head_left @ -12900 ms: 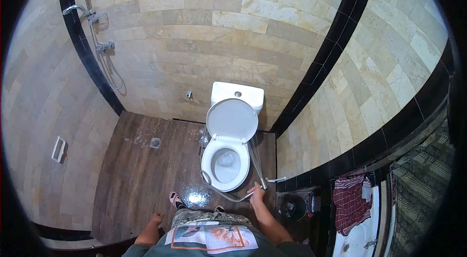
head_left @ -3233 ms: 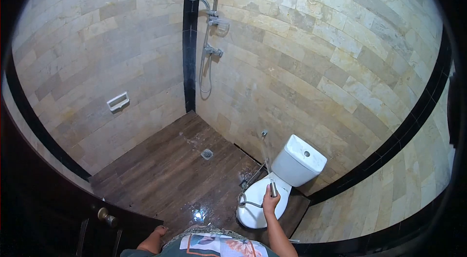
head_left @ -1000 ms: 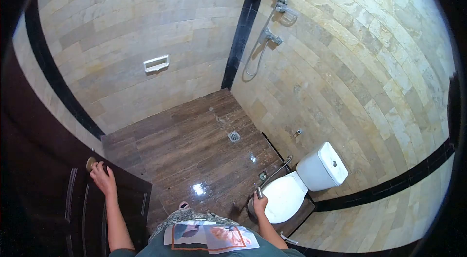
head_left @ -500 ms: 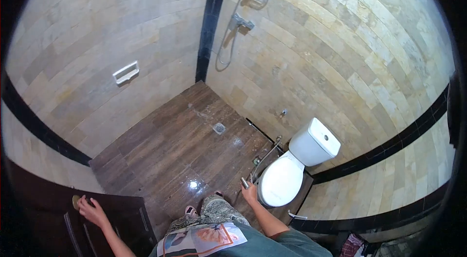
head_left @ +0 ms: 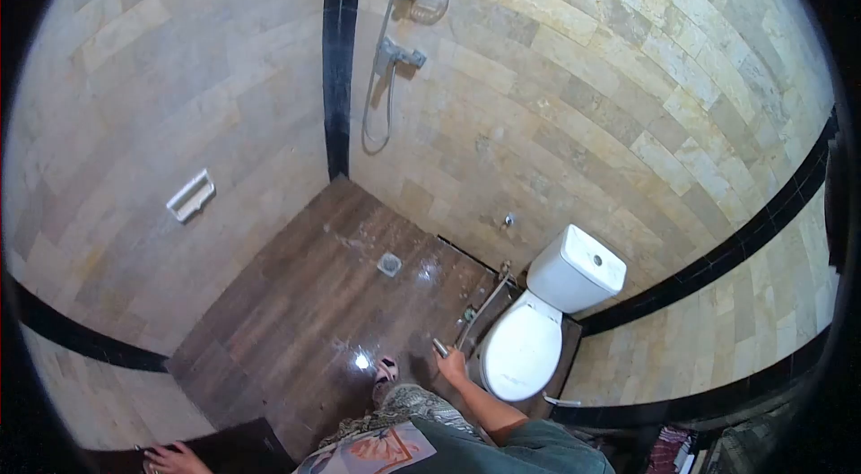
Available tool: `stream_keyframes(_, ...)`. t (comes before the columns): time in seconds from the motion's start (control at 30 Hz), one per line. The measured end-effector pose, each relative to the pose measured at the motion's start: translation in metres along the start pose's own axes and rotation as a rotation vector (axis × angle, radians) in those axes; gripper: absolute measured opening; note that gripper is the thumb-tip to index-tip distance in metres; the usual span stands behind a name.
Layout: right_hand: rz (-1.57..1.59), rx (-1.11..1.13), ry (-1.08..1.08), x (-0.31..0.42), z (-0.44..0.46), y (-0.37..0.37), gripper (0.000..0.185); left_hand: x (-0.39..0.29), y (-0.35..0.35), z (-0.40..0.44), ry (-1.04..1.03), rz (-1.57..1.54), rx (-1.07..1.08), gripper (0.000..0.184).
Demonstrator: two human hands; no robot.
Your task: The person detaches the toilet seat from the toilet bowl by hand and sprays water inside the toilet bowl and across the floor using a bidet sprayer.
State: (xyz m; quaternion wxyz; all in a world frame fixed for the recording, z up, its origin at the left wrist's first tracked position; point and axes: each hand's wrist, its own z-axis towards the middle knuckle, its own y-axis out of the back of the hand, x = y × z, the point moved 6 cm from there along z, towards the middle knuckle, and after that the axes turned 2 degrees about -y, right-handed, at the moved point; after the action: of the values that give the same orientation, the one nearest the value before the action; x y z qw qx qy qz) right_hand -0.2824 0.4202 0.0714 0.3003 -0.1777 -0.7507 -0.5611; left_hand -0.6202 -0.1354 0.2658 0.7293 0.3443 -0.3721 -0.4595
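Observation:
My right hand (head_left: 452, 365) is closed around a handheld bidet sprayer (head_left: 439, 347), pointing out over the wet floor. Its hose (head_left: 490, 297) runs back toward a valve on the wall. Just right of that hand stands a white toilet (head_left: 520, 350) with its lid down. At the lower left edge, my left hand (head_left: 178, 460) is at the knob of a dark brown door (head_left: 240, 440), fingers curled over it. The frame edge partly cuts off this hand and the knob.
Wood-look floor tiles (head_left: 287, 304) are wet around a square drain (head_left: 389, 265). A shower mixer (head_left: 401, 53) with a looped hose hangs in the corner. A white soap holder (head_left: 191, 196) sits on the left wall. Dark patterned cloth (head_left: 668, 450) lies at lower right.
My view has shifted left and up. The door and my left hand now sit lower in view. One foot has stepped forward onto the floor. My right hand still holds the sprayer.

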Motion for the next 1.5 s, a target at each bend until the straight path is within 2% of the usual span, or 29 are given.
stream_keyframes(0.03,0.012,-0.015,-0.002,0.007,0.011,0.002,0.028,-0.024,-0.026,-0.002,-0.153,0.173,-0.077,0.076)
stream_keyframes(0.1,0.053,-0.045,-0.007,0.023,0.036,0.008,0.029,-0.089,-0.067,-0.007,-0.237,-0.301,-0.137,0.043)
stream_keyframes(0.13,0.076,-0.071,-0.032,0.031,0.048,0.014,0.030,-0.138,-0.073,-0.012,-0.164,-0.412,0.269,0.053)
stream_keyframes(0.17,0.088,-0.075,-0.015,0.046,0.060,0.022,0.030,-0.192,-0.016,-0.016,-0.175,-0.583,0.504,0.054)
stream_keyframes(0.2,0.139,-0.094,-0.004,0.063,0.074,0.032,0.030,-0.229,-0.064,-0.032,-0.190,-0.735,0.590,0.052)
stream_keyframes(0.3,0.238,-0.175,0.087,0.091,0.130,0.046,0.031,-0.338,-0.008,-0.063,-0.497,-0.935,0.812,0.049)
stream_keyframes(0.37,0.268,-0.137,0.035,0.107,0.158,0.056,0.033,-0.374,0.002,-0.083,-0.632,-0.875,0.717,0.047)
stream_keyframes(0.4,0.346,-0.192,0.091,0.123,0.163,0.067,0.033,-0.382,0.001,-0.085,-0.630,-0.875,0.711,0.047)
stream_keyframes(0.47,0.355,-0.231,0.105,0.142,0.165,0.077,0.034,-0.394,-0.022,-0.101,-0.578,-0.791,1.010,0.045)
stream_keyframes(0.53,0.401,-0.276,0.134,0.151,0.175,0.078,0.035,-0.396,-0.091,-0.118,-0.318,-1.070,1.146,0.033)
stream_keyframes(0.6,0.399,-0.258,0.100,0.143,0.181,0.065,0.035,-0.390,-0.138,-0.127,-0.273,-0.914,1.475,0.041)
stream_keyframes(0.67,0.388,-0.240,0.052,0.127,0.182,0.048,0.035,-0.408,-0.162,-0.121,-0.288,-0.930,1.471,0.041)
stream_keyframes(0.77,0.327,-0.344,0.040,0.109,0.181,0.034,0.034,-0.437,-0.184,-0.101,-0.308,-0.957,1.456,0.040)
stream_keyframes(0.83,0.281,-0.371,-0.104,0.101,0.177,0.030,0.032,-0.475,-0.198,-0.065,-0.373,-0.964,1.433,0.040)
stream_keyframes(0.97,0.433,-0.594,-0.331,0.086,0.170,0.014,0.032,-0.638,-0.183,0.025,-0.774,-0.898,1.404,0.039)
stream_keyframes(1.0,0.408,-0.656,-0.437,0.084,0.167,0.010,0.032,-0.682,-0.176,0.030,-0.907,-0.850,1.412,0.039)
stream_keyframes(1.07,0.546,-0.624,-0.608,0.091,0.161,-0.006,0.033,-0.744,-0.169,0.016,-1.152,-0.720,1.445,0.039)
stream_keyframes(1.1,0.467,-0.601,-0.608,0.099,0.163,-0.012,0.031,-0.757,-0.172,0.003,-1.243,-0.649,1.469,0.039)
stream_keyframes(1.17,0.526,-0.561,-0.624,0.136,0.157,-0.011,0.030,-0.784,-0.173,-0.024,-1.379,-0.564,1.505,0.039)
stream_keyframes(1.23,0.419,-0.635,-0.498,0.146,0.154,-0.030,0.030,-0.802,-0.172,-0.050,-1.476,-0.521,1.532,0.038)
stream_keyframes(1.27,0.410,-0.663,-0.540,0.155,0.148,-0.034,0.030,-0.809,-0.174,-0.061,-1.514,-0.499,1.548,0.038)
stream_keyframes(1.33,0.492,-0.717,-0.442,0.191,0.133,-0.028,0.024,-0.817,-0.180,-0.083,-1.575,-0.465,1.575,0.038)
stream_keyframes(1.37,0.488,-0.734,-0.470,0.201,0.122,-0.017,0.024,-0.817,-0.179,-0.094,-1.595,-0.452,1.583,0.038)
stream_keyframes(1.43,0.526,-0.628,-0.533,0.219,0.107,-0.014,0.020,-0.818,-0.186,-0.105,-1.622,-0.432,1.591,0.037)
stream_keyframes(1.5,0.575,-0.675,-0.507,0.210,0.094,-0.029,0.020,-0.816,-0.195,-0.107,-1.633,-0.414,1.587,0.037)
